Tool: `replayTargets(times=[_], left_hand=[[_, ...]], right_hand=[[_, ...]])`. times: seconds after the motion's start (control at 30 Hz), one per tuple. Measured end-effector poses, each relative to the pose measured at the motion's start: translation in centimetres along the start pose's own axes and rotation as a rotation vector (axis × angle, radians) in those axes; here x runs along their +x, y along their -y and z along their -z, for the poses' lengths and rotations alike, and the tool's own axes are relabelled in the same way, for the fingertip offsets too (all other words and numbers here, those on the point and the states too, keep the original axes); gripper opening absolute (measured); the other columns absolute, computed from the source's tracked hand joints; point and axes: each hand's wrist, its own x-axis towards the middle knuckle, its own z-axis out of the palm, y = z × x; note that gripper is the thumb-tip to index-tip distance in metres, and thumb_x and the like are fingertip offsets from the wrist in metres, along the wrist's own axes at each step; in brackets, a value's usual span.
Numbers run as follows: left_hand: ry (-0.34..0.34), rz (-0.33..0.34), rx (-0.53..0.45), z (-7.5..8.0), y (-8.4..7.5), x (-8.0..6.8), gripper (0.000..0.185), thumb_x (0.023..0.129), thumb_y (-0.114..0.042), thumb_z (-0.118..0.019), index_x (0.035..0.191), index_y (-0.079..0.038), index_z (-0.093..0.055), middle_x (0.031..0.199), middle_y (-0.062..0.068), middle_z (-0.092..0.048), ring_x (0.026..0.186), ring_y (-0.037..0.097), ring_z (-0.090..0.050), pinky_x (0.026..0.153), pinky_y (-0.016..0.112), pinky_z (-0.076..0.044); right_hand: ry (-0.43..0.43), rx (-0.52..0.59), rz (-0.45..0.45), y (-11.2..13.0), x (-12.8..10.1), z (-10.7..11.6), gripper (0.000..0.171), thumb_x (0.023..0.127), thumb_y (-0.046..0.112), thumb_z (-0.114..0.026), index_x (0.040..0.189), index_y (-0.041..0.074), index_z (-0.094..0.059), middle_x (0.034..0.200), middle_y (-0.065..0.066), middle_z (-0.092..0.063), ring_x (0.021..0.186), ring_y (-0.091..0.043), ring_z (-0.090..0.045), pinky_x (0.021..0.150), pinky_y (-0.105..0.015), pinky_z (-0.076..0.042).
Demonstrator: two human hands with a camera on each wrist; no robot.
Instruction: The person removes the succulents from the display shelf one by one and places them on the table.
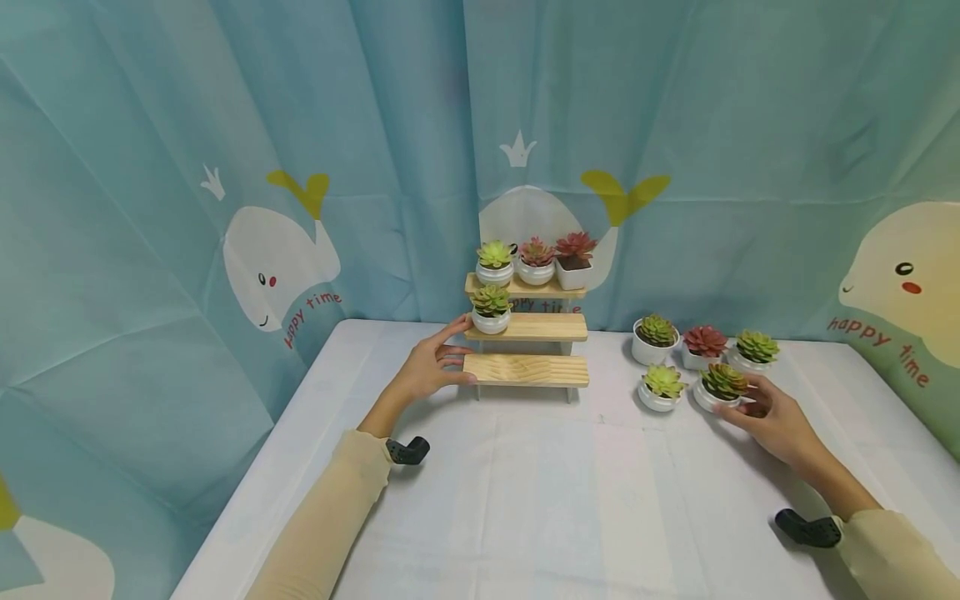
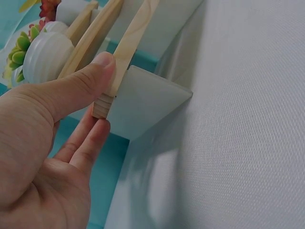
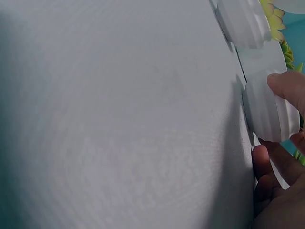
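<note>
My left hand (image 1: 426, 368) holds the left end of a three-tier wooden plant stand (image 1: 528, 371); in the left wrist view the thumb lies on the lowest board (image 2: 125, 52) and fingertips touch its end. Three potted succulents line the top tier, a red one (image 1: 576, 248) at the right. One green succulent (image 1: 491, 304) sits at the left of the middle tier. On the right, my right hand (image 1: 780, 423) grips a green, red-tipped succulent (image 1: 723, 383) by its round white pot (image 3: 267, 109), thumb on the near side. The pot's base is at the tablecloth.
Beside the gripped pot stands a light green succulent (image 1: 663, 383). Behind these are a green one (image 1: 656, 332), a red one (image 1: 705, 343) and another green one (image 1: 756, 348). A blue curtain (image 1: 405, 108) with printed whales hangs behind the white-covered table (image 1: 540, 500).
</note>
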Motion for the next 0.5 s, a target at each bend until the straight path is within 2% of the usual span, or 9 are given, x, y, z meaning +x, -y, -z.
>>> replayTargets(times=[0.13, 0.5], left_hand=[[-0.001, 0.0, -0.005, 0.01, 0.0, -0.01, 0.088, 0.083, 0.004, -0.084, 0.158, -0.011, -0.041, 0.169, -0.003, -0.025, 0.131, 0.034, -0.057, 0.107, 0.045, -0.053], [-0.001, 0.003, -0.008, -0.07, 0.18, -0.02, 0.089, 0.082, 0.005, -0.084, 0.158, -0.012, -0.042, 0.169, -0.005, -0.025, 0.131, 0.033, -0.057, 0.106, 0.041, -0.053]], right_hand=[[0.002, 0.002, -0.002, -0.04, -0.05, -0.02, 0.087, 0.098, 0.042, -0.07, 0.154, -0.011, -0.028, 0.135, -0.038, -0.052, 0.111, -0.037, -0.059, 0.066, -0.011, -0.046], [0.033, 0.019, -0.007, 0.11, -0.17, 0.14, 0.09, 0.099, 0.042, -0.07, 0.154, -0.012, -0.025, 0.138, -0.04, -0.048, 0.117, -0.049, -0.056, 0.067, -0.011, -0.047]])
